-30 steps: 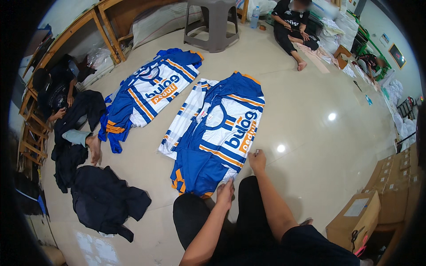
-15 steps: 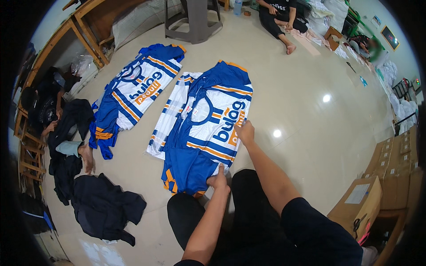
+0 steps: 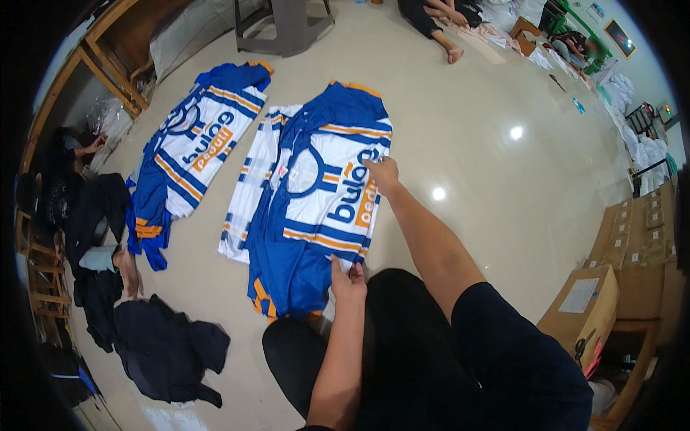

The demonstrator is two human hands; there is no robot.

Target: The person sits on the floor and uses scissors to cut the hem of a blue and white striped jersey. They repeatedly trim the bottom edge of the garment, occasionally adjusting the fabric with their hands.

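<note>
A blue, white and orange jersey lies spread on the floor before me, on top of other jerseys whose edges show at its left. My right hand pinches its right edge beside the printed chest. At the near right corner, by the striped band, my left hand has its fingers closed on the jersey's white edge. The fabric under both sets of fingers is partly hidden. Farther left lies a second pile of matching jerseys.
A dark garment lies at the near left, beside a seated person in black. A grey plastic stool stands at the back. Cardboard boxes are stacked at the right. Another person's foot rests on the floor far back.
My right hand has slid farther up the jersey's right edge, away from me. My left hand has shifted slightly along the near corner. The whole view has moved a little.
</note>
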